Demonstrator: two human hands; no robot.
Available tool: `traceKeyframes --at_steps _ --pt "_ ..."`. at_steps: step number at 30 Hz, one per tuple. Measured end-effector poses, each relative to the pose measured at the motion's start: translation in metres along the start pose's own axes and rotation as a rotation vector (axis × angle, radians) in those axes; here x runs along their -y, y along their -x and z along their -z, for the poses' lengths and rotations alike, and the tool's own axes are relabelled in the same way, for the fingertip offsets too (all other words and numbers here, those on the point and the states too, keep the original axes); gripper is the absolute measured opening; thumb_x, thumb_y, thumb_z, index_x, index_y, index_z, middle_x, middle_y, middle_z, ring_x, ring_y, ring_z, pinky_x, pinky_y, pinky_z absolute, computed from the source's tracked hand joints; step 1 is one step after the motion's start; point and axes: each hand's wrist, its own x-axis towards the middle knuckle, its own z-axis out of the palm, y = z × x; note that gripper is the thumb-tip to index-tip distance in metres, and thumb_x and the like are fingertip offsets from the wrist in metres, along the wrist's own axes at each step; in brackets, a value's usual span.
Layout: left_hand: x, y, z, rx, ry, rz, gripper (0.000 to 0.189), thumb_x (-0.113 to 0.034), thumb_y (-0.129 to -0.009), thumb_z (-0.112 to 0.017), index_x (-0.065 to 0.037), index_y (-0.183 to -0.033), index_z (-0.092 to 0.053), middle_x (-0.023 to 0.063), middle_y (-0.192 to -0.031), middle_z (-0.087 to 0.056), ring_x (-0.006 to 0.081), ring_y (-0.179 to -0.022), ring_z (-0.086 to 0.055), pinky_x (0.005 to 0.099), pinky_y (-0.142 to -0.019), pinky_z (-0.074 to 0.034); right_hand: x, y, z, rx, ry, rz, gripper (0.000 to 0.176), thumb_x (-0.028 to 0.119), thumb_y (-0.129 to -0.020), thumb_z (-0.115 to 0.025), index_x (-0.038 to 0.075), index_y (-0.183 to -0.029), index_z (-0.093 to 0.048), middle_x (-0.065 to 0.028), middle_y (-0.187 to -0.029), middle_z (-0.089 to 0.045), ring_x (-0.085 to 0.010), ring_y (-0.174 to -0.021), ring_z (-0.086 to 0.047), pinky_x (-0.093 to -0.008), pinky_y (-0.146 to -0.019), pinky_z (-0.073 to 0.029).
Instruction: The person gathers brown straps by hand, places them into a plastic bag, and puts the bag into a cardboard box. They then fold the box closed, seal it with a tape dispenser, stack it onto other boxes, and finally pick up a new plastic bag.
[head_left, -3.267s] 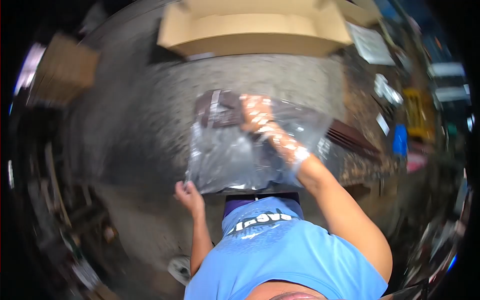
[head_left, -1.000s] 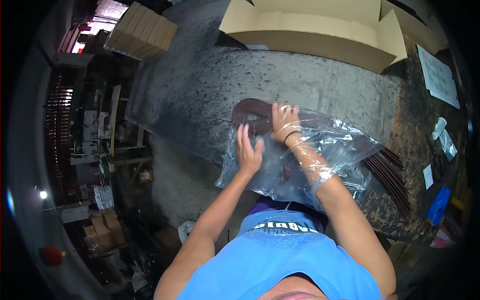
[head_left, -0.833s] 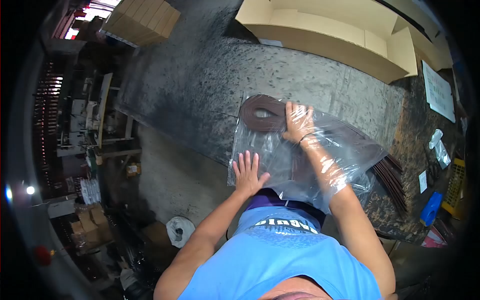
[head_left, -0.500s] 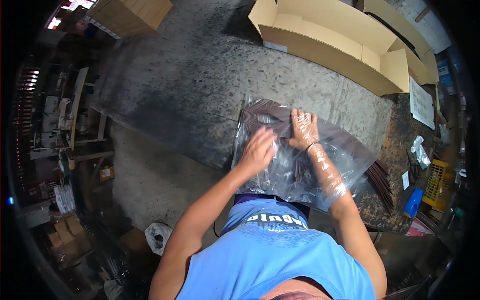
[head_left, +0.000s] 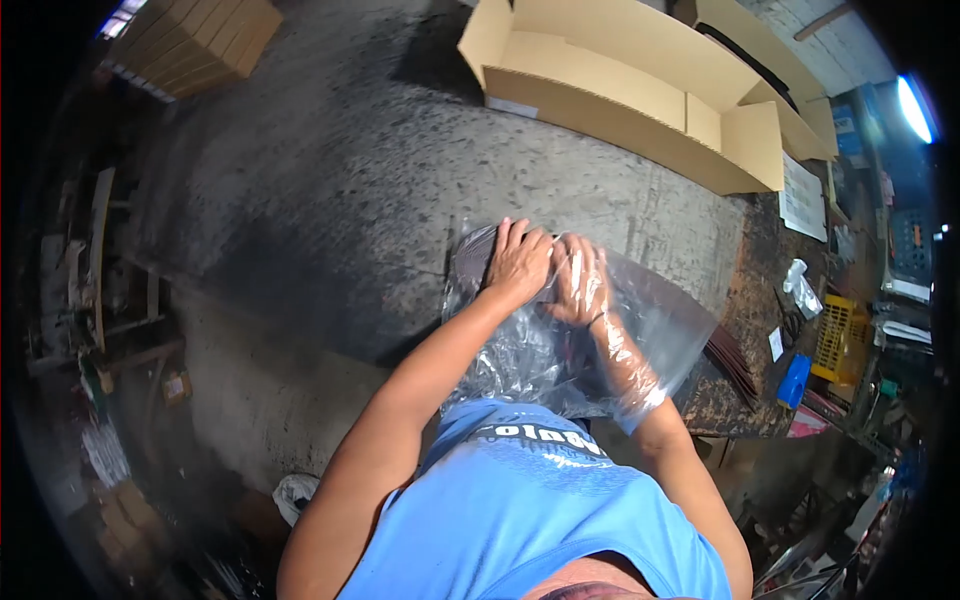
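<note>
A bundle of dark brown flat strips (head_left: 472, 260), folded into a rounded loop at its left end, lies on the worktable inside a clear plastic bag (head_left: 515, 355). Its loose ends (head_left: 733, 370) stick out of the bag on the right. My left hand (head_left: 520, 265) is outside the bag, fingers curled over the looped end through the film. Reaching in through the bag's mouth, my right hand (head_left: 580, 280) has its fingers over the bundle just beside the left one. Film covers that hand and most of the forearm, and the hands hide part of the loop.
A long open cardboard box (head_left: 620, 110) stands at the table's far side, near a printed sheet (head_left: 802, 200). At right are a yellow plastic basket (head_left: 838, 338), a blue object (head_left: 794, 381) and a crumpled clear wrapper (head_left: 801, 290). A stack of cartons (head_left: 195, 45) is at far left.
My left hand has moved up and onto the looped end, closing over it next to the right hand. The right hand stays on the bundle inside the bag. The view has shifted slightly.
</note>
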Motion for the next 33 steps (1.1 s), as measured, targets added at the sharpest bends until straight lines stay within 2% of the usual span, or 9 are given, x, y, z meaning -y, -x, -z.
traceKeyframes --at_steps 4,8,12,14,16,18,21,24,33 --pt "-0.001 0.005 0.009 0.019 0.035 -0.02 0.029 -0.018 -0.085 -0.05 -0.004 -0.11 -0.056 0.0114 -0.113 -0.056 0.0328 -0.122 -0.038 0.0557 -0.105 -0.018 0.001 -0.008 0.006 0.204 0.178 0.014 0.105 0.05 -0.054 -0.076 0.002 -0.135 -0.031 -0.0148 -0.139 -0.032 -0.03 -0.132 -0.026 -0.0537 -0.102 -0.024" --pt "0.009 0.001 0.016 0.049 0.0 -0.081 0.031 -0.017 -0.082 -0.055 -0.005 -0.11 -0.057 0.0114 -0.113 -0.056 0.0329 -0.122 -0.039 0.0573 -0.104 -0.02 -0.007 -0.006 -0.007 0.147 0.04 0.03 0.101 0.046 -0.048 -0.079 0.0 -0.128 -0.037 -0.0144 -0.127 -0.043 -0.03 -0.122 -0.037 -0.0493 -0.101 -0.026" --pt "0.014 -0.045 0.036 0.456 0.07 -0.179 0.036 -0.02 -0.079 -0.061 -0.004 -0.111 -0.056 0.0148 -0.119 -0.051 0.0351 -0.124 -0.036 0.0598 -0.104 -0.021 -0.008 -0.004 -0.008 0.103 0.069 0.048 0.098 0.046 -0.049 -0.079 0.0 -0.125 -0.039 -0.0153 -0.123 -0.045 -0.0302 -0.117 -0.041 -0.0505 -0.1 -0.026" --pt "-0.016 -0.092 0.066 -0.107 0.135 -0.419 0.042 -0.022 -0.078 -0.063 -0.003 -0.115 -0.055 0.0174 -0.127 -0.045 0.0367 -0.127 -0.033 0.0595 -0.104 -0.02 -0.006 -0.005 -0.006 0.25 0.118 0.044 0.097 0.048 -0.051 -0.077 -0.001 -0.126 -0.039 -0.0161 -0.122 -0.046 -0.0306 -0.117 -0.041 -0.0513 -0.1 -0.026" --pt "-0.041 -0.142 0.086 -0.282 0.069 -0.365 0.047 -0.023 -0.078 -0.064 -0.004 -0.119 -0.053 0.0185 -0.135 -0.036 0.0379 -0.131 -0.026 0.0581 -0.106 -0.019 -0.007 -0.002 -0.009 0.084 0.115 0.074 0.098 0.048 -0.052 -0.075 -0.001 -0.127 -0.037 -0.0169 -0.122 -0.046 -0.031 -0.117 -0.041 -0.0523 -0.1 -0.026" --pt "-0.038 -0.187 0.084 -0.422 -0.137 -0.342 0.04 -0.022 -0.077 -0.064 -0.005 -0.112 -0.056 0.0178 -0.122 -0.048 0.0354 -0.122 -0.04 0.0536 -0.102 -0.027 -0.007 -0.004 -0.008 0.124 0.069 0.046 0.099 0.045 -0.051 -0.075 -0.002 -0.128 -0.034 -0.0172 -0.122 -0.046 -0.0313 -0.118 -0.04 -0.0528 -0.1 -0.026" --pt "0.021 -0.224 0.061 -0.33 -0.176 -0.429 0.019 -0.017 -0.077 -0.063 -0.009 -0.093 -0.057 0.0104 -0.093 -0.059 0.0304 -0.092 -0.055 0.0455 -0.082 -0.041 -0.007 0.002 -0.004 0.082 0.028 0.051 0.102 0.042 -0.049 -0.076 -0.002 -0.13 -0.031 -0.0173 -0.124 -0.043 -0.0314 -0.119 -0.039 -0.0536 -0.099 -0.026" --pt "0.039 -0.208 0.103 -0.262 -0.204 -0.482 0.01 -0.015 -0.078 -0.062 -0.011 -0.086 -0.058 0.0077 -0.087 -0.059 0.0284 -0.085 -0.056 0.0405 -0.073 -0.044 -0.008 0.018 0.014 -0.044 -0.066 0.066 0.104 0.037 -0.048 -0.077 -0.003 -0.131 -0.029 -0.0179 -0.124 -0.042 -0.0321 -0.119 -0.039 -0.0541 -0.098 -0.025" --pt "0.078 0.002 0.197 0.046 -0.226 -0.201 0.011 -0.002 -0.07 -0.06 -0.005 -0.08 -0.057 0.0112 -0.08 -0.056 0.0309 -0.082 -0.054 0.0405 -0.075 -0.041 -0.013 0.108 0.135 -0.536 -0.318 0.24 0.095 0.03 -0.049 -0.076 -0.002 -0.128 -0.036 -0.0176 -0.118 -0.046 -0.0332 -0.111 -0.045 -0.0523 -0.095 -0.028"
